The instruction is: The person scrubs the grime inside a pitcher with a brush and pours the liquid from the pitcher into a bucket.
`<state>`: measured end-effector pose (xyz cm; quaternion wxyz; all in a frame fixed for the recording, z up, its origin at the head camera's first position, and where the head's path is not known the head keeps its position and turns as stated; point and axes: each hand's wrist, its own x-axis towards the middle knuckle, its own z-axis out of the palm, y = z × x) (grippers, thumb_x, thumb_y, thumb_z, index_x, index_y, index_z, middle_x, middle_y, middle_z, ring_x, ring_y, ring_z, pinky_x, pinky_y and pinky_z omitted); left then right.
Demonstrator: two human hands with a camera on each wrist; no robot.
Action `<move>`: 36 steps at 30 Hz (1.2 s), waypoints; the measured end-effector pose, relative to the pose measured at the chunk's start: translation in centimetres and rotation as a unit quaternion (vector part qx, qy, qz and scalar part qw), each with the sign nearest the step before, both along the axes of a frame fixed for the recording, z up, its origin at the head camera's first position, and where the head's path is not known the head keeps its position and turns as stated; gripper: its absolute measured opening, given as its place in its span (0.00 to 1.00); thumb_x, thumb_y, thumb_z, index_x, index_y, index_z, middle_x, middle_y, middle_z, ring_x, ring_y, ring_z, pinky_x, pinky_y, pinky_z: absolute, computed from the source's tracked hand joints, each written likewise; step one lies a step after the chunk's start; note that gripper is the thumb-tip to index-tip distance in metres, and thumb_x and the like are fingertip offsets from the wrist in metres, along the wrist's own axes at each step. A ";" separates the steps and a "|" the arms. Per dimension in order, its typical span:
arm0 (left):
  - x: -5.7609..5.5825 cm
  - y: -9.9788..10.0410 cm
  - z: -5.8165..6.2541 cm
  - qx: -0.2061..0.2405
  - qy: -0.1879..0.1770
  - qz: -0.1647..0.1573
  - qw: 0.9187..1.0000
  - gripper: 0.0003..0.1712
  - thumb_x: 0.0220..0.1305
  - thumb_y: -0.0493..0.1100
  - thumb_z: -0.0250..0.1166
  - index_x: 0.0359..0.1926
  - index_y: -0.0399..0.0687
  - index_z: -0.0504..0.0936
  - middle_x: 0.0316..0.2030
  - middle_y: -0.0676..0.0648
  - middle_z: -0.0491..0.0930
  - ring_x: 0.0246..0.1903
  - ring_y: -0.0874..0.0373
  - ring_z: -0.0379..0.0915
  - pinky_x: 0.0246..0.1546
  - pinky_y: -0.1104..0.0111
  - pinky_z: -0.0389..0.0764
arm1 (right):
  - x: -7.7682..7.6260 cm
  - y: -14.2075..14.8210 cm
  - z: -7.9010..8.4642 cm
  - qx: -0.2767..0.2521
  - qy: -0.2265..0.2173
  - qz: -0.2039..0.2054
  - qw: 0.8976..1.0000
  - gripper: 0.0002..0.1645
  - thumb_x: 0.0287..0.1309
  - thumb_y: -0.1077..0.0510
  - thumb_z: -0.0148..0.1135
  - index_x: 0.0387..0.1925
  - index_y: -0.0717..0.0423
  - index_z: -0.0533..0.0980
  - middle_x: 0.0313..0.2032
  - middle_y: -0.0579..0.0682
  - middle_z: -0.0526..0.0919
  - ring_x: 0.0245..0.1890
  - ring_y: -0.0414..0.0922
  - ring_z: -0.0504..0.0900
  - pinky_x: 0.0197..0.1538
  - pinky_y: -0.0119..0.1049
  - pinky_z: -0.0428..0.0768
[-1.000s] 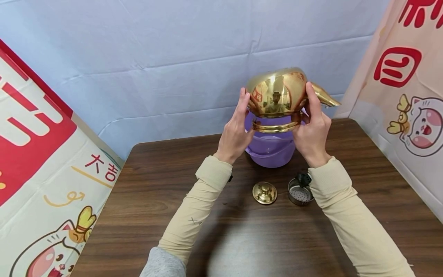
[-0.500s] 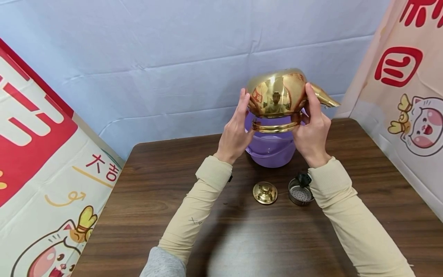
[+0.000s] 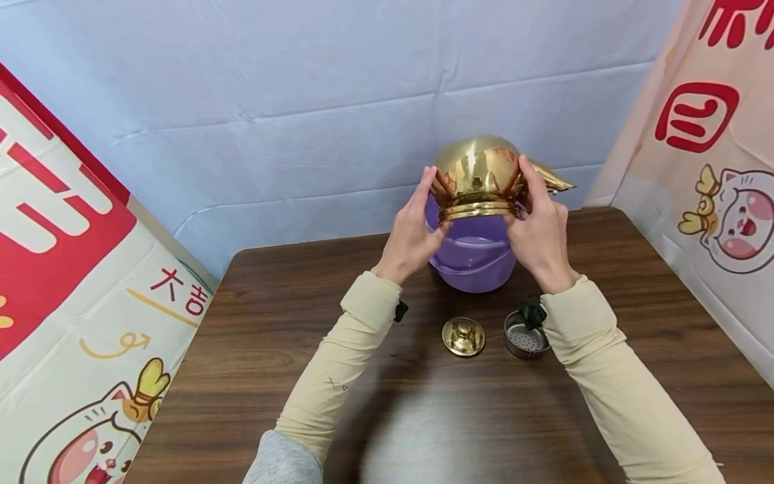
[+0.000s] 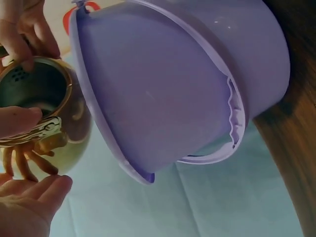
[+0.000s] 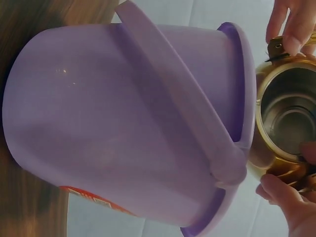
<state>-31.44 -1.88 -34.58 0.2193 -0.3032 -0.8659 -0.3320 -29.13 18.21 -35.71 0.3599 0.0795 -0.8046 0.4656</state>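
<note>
A shiny gold teapot (image 3: 478,168) is held upside down above the purple bucket (image 3: 474,265), its spout pointing right. My left hand (image 3: 411,235) grips its left side, with fingertips on the body and thumb near the rim. On the spout side, my right hand (image 3: 540,232) holds it the same way. The teapot's uncovered mouth (image 5: 289,118) shows a metallic inside in the right wrist view. Small strainer holes (image 4: 19,74) appear inside its wall in the left wrist view. The bucket's handle (image 4: 237,113) hangs down against its side.
On the wooden table (image 3: 290,323), nearer than the bucket, lie a gold lid (image 3: 463,337) and, to its right, a round metal strainer (image 3: 525,338) beside the right cuff. A pale blue cloth (image 3: 302,134) hangs behind the table, with printed panels (image 3: 695,195) at the sides.
Both hands have lowered the teapot slightly and shifted it left. It has also tilted, so the gap seen earlier between its body and the gold band below no longer shows.
</note>
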 end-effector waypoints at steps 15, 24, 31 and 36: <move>0.0 -0.1 0.2 0.100 -0.073 -0.027 0.992 0.45 0.58 0.32 0.61 0.75 0.51 0.53 0.74 0.43 0.51 0.69 0.55 0.62 0.62 0.65 0.71 | 0.0 -0.3 0.4 0.000 -0.024 0.004 1.000 0.36 0.58 0.66 0.61 0.69 0.50 0.66 0.52 0.65 0.80 0.50 0.56 0.83 0.50 0.41 0.79; 0.0 -0.1 0.1 0.130 -0.082 -0.014 0.988 0.40 0.61 0.36 0.59 0.74 0.52 0.57 0.74 0.46 0.55 0.67 0.58 0.64 0.58 0.64 0.75 | 0.1 -0.6 0.6 0.024 -0.004 -0.032 0.999 0.32 0.59 0.55 0.66 0.66 0.48 0.70 0.49 0.62 0.82 0.47 0.57 0.85 0.51 0.49 0.80; 0.2 -0.1 0.3 0.139 -0.094 -0.006 0.986 0.38 0.64 0.40 0.57 0.74 0.58 0.58 0.73 0.49 0.56 0.69 0.63 0.59 0.57 0.64 0.76 | 0.4 -0.7 0.9 0.039 -0.005 -0.051 0.998 0.31 0.60 0.52 0.65 0.65 0.46 0.71 0.49 0.62 0.83 0.44 0.62 0.84 0.51 0.56 0.77; 0.4 -0.1 0.4 0.127 -0.099 -0.005 0.987 0.38 0.65 0.43 0.57 0.74 0.61 0.55 0.74 0.51 0.54 0.71 0.65 0.54 0.57 0.62 0.76 | 0.5 -0.7 0.9 0.043 -0.001 -0.057 0.997 0.31 0.60 0.52 0.65 0.64 0.47 0.72 0.48 0.65 0.83 0.38 0.65 0.84 0.49 0.58 0.77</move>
